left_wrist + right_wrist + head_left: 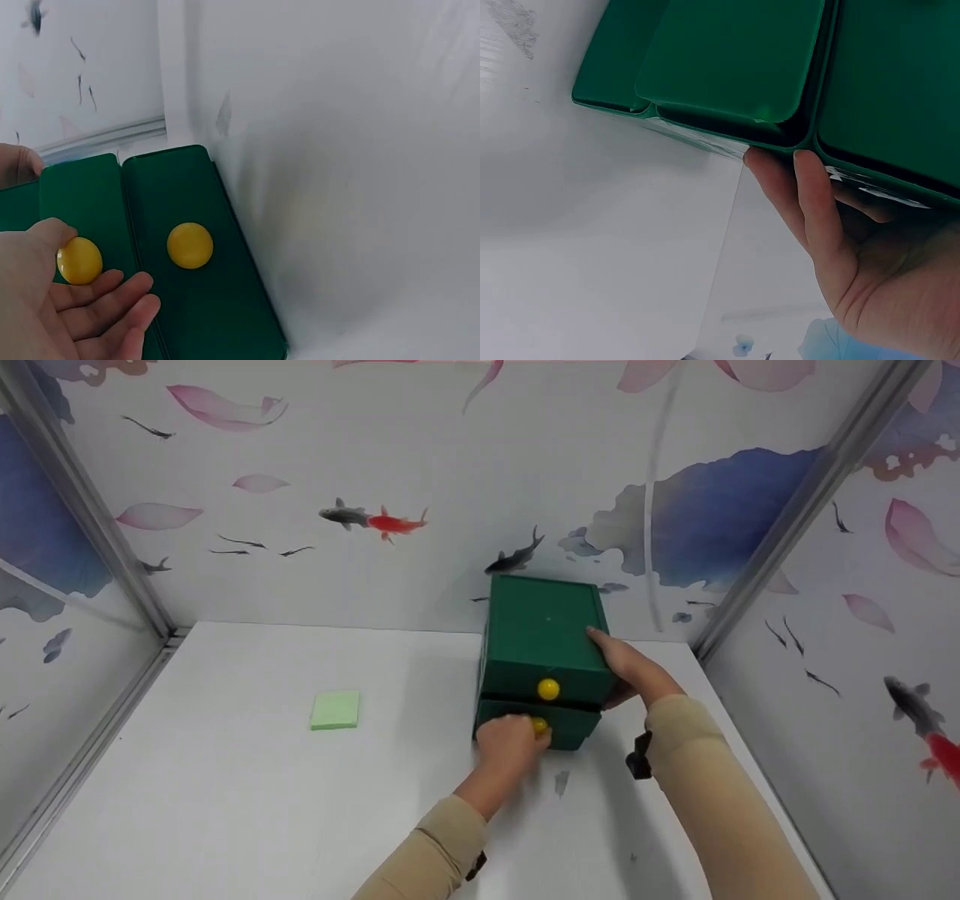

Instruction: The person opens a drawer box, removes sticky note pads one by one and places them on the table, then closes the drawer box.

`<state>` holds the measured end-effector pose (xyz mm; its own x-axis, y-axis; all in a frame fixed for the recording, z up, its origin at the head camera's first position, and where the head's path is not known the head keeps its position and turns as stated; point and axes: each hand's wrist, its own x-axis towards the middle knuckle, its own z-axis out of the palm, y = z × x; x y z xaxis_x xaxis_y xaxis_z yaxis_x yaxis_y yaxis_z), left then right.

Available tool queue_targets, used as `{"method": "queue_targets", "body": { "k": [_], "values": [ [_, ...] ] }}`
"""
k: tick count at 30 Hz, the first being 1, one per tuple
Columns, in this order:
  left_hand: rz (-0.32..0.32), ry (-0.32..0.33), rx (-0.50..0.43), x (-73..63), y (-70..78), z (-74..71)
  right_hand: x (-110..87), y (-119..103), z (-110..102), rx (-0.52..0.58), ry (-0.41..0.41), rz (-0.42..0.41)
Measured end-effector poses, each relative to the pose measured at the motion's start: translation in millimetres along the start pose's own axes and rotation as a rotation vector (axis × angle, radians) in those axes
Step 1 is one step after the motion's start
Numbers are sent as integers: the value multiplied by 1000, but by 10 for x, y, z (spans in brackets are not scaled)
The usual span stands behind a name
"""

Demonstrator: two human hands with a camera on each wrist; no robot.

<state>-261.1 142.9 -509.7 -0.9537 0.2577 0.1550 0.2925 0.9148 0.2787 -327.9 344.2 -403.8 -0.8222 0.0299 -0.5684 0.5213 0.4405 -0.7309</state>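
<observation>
A green drawer cabinet (547,619) with yellow knobs stands on the white table against the back wall. My left hand (510,744) is at its front, thumb and fingers around the yellow knob (79,261) of the middle drawer (731,56), which juts out slightly. Below that, the bottom drawer (217,307) has its own yellow knob (190,245), hidden in the head view. The top drawer's knob (548,689) is free. My right hand (634,667) presses the cabinet's right side with fairly straight fingers, fingertips near the front edge (810,150) and thumb at the top edge.
A light green square pad (335,710) lies on the white table (247,780), left of the cabinet. Patterned panels with painted fish and petals (360,457) enclose the back and sides, with metal rails (817,502) at the corners.
</observation>
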Motion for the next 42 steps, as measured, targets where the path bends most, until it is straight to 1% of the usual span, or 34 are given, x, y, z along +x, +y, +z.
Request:
{"method": "queue_targets", "body": {
  "k": [2, 8, 13, 19, 22, 28, 33, 37, 42],
  "values": [
    [4, 19, -4, -20, -6, 5, -1, -7, 1, 1, 1, -3],
    [2, 17, -33, -111, -4, 20, 11, 0, -7, -4, 5, -6],
    [13, 42, -47, -182, -2, 15, 10, 7, -9, -3, -4, -10],
    [25, 26, -80, -249, 2, 22, -3, 10, -2, 4, -11, -8],
    [40, 37, -89, -288, -4, 19, -7, 0, 1, 4, -10, -1],
    [67, 51, -88, -365, -21, 12, -5, -20, -1, -1, 2, -4],
    [67, 48, -98, -412, -30, 7, -2, -20, -1, 10, -2, 0],
    [70, 42, -86, -450, -39, 12, -6, -14, -5, 8, -1, 1],
    [91, 62, -74, -509, -50, 10, -6, -15, -10, 2, 1, 6]
  ]
}}
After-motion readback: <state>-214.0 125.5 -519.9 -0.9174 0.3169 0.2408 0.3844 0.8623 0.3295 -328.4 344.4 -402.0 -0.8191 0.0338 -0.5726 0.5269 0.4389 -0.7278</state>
